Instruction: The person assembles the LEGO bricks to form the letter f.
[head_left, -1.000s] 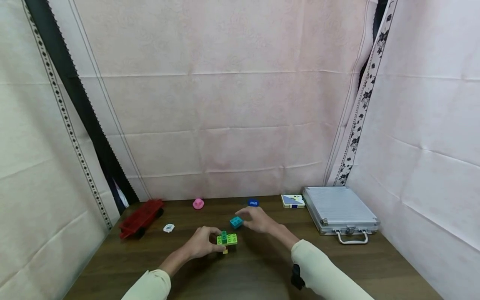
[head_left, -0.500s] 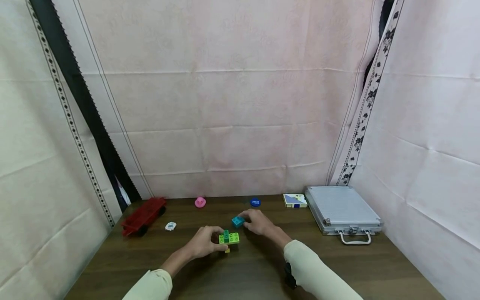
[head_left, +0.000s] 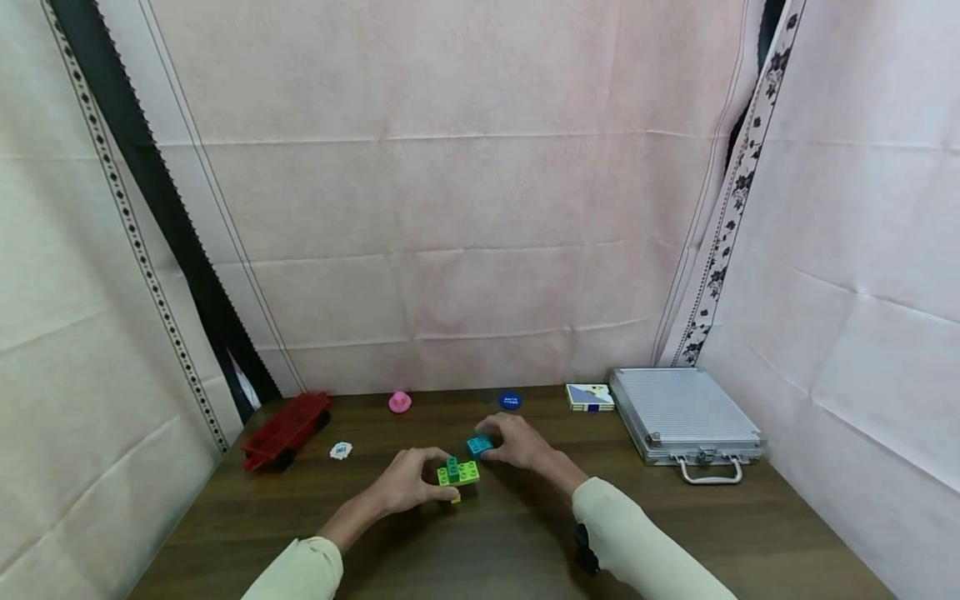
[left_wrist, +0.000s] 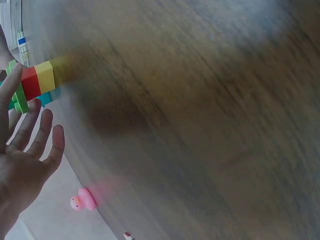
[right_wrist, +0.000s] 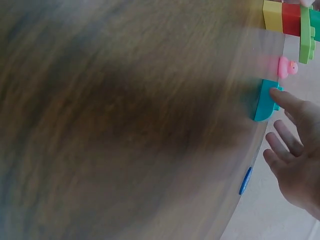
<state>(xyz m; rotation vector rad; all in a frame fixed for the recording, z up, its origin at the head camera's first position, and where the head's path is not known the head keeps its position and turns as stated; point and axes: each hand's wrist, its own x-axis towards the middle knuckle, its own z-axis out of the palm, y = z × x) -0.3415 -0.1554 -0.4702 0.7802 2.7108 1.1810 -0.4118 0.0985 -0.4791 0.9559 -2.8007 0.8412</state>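
My left hand (head_left: 408,482) pinches a small stack of toy building blocks between thumb and forefinger. On top is a green block (head_left: 452,467), set on a wider light green block (head_left: 468,472). The left wrist view shows a red block (left_wrist: 30,83) and a yellow block (left_wrist: 45,76) beneath them, with the other fingers spread. A teal building block (head_left: 478,446) with a curved side sits on the table just beyond the stack. My right hand (head_left: 517,442) holds it, the thumb on its near side and the forefinger behind, partly hidden.
A red toy cart (head_left: 288,432) and a white tag (head_left: 341,451) lie to the left. Along the back are a pink toy duck (right_wrist: 283,67), a blue disc (head_left: 510,401) and a small box (head_left: 590,397). A silver case (head_left: 686,412) stands at the right.
My right hand has closed in on the teal block and turned it slightly, bringing it a little nearer the stack. The left hand still grips its stack, now tilted slightly.
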